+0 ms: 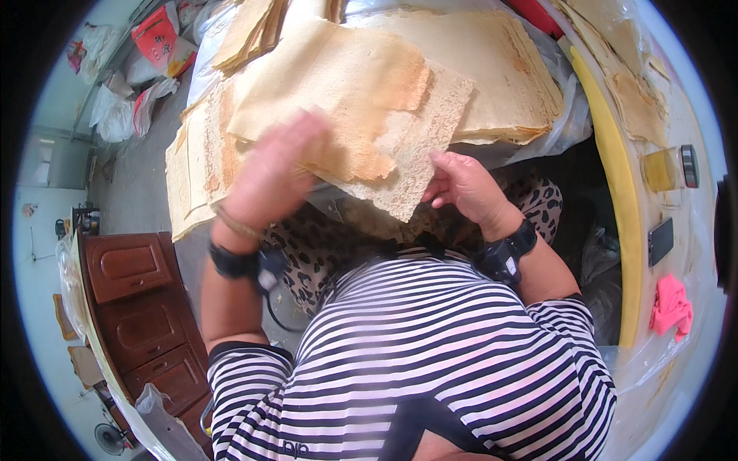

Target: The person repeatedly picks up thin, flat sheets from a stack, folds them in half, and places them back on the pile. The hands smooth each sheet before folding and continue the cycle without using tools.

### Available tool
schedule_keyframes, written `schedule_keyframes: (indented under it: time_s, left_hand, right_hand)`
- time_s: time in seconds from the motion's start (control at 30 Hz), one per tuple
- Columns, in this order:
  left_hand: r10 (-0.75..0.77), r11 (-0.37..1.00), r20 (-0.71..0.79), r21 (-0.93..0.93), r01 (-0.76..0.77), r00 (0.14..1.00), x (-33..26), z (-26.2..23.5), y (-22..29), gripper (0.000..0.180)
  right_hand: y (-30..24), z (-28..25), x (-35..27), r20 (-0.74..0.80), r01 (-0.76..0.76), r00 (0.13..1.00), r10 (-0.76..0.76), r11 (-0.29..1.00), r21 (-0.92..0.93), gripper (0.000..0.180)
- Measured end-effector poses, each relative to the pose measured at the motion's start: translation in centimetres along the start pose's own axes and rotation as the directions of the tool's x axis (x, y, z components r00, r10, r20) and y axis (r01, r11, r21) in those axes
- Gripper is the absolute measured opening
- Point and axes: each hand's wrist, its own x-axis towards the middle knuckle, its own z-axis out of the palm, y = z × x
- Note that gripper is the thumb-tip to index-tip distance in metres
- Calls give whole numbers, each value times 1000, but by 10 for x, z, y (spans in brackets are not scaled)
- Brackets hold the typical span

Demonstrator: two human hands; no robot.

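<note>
Over tan sheets [330, 88], the left hand [278, 165] stretches flat, grip released; right hand [470, 189] curls at their edge, grip unclear.

On your left, you can see a pale wall [37, 269] and a gray floor [132, 184]. A brown cupboard [142, 326] with small handles stands there, and its doors have curvy shapes. On your right is a white tabletop [696, 240] with a yellow edge. Your room is bright.
</note>
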Motion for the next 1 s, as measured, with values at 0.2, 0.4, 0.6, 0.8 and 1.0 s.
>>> schedule_keyframes:
  time_s: [0.2,0.4,0.6,0.8,1.0]
  left_hand:
    - [-17,999,-140,-33,12,990,-25,42,49,40]
    - [-682,463,-154,-848,259,715,-40,33,4,32]
    - [-748,357,-35,-863,358,662,-18,36,-44,42]
    - [-743,665,-158,-287,690,650,1,26,-49,38]
    - [-676,498,-517,204,843,525,2,17,-22,68]
  right_hand:
    - [-3,44,-16,369,126,928,-50,975,-184,36]
    - [-41,58,-12,433,769,638,-637,495,-406,27]
    - [-68,80,47,626,521,351,-697,-410,-749,46]
    - [-65,87,101,621,339,540,-568,-528,-778,55]
    - [-65,85,104,627,356,563,-538,-527,-771,60]
